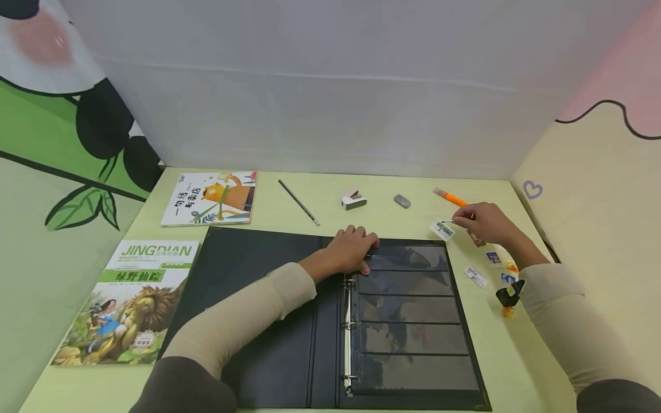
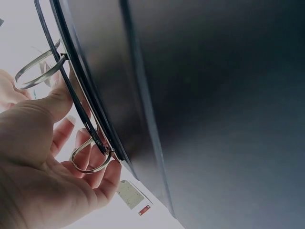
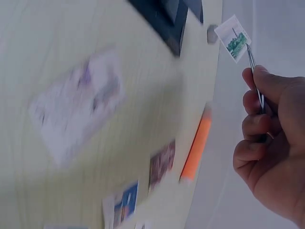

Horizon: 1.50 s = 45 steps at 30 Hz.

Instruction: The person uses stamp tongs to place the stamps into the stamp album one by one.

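My right hand (image 1: pixel 486 222) grips metal tweezers (image 3: pixel 254 71), whose tips pinch the edge of a small white-bordered stamp (image 3: pixel 233 39) with a green picture. In the head view this stamp lies just beyond the upper right corner of an open black ring binder (image 1: pixel 258 269). My left hand (image 1: pixel 348 250) rests at the top of a clear-pocketed black page (image 1: pixel 410 338), beside the upper ring. The left wrist view shows its thumb and relaxed fingers around the metal rings (image 2: pixel 90 162); the page partly hides them. A pale stamp (image 1: pixel 475 276) lies right of the binder.
More stamps (image 1: pixel 494 259) and a black ornament (image 1: pixel 508 295) lie near the right forearm. An orange pen (image 1: pixel 450 197), grey eraser (image 1: pixel 401 201), small stapler (image 1: pixel 353 201) and pencil (image 1: pixel 299 202) lie behind the binder. Two books, one white (image 1: pixel 212 198), one green-titled (image 1: pixel 129 304), are left.
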{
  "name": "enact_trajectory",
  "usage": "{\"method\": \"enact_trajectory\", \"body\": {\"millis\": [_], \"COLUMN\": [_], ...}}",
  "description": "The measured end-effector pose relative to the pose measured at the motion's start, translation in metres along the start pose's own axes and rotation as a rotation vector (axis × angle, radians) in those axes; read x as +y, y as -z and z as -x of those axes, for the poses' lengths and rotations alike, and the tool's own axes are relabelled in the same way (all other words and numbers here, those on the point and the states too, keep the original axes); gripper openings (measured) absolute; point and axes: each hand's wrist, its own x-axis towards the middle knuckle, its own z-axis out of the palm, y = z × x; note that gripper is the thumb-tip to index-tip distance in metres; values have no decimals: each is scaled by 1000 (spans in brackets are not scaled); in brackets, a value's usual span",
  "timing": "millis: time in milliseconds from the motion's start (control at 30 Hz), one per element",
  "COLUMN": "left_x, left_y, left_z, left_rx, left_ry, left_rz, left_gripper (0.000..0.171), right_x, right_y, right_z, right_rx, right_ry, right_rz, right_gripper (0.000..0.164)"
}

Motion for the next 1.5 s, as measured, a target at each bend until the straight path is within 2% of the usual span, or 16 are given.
{"method": "enact_trajectory", "body": {"millis": [300, 533, 867, 1233, 1400, 1500], "left_x": [1, 2, 1, -1, 2, 2], "left_y": [1, -2, -6, -8, -5, -4], "left_z": [1, -1, -2, -3, -2, -1], "left_rx": [6, 17, 43, 32, 18, 12], "left_ry": [2, 3, 9, 21, 27, 32], "left_rz": [17, 4, 3, -10, -10, -12], "left_gripper": [59, 58, 58, 59, 59, 60], "right_x": [-57, -88, -99, -114, -119, -118], "right_y": [-26, -49, -59, -58, -57, -54], "right_z": [-33, -48, -53, -67, -71, -70], "right_rx": [15, -44, -256, -400, -456, -458], "right_ry": [157, 262, 355, 396, 382, 355], "right_rz": [-25, -2, 86, 155, 187, 161], "right_gripper": [17, 13, 9, 9, 9, 10]}}
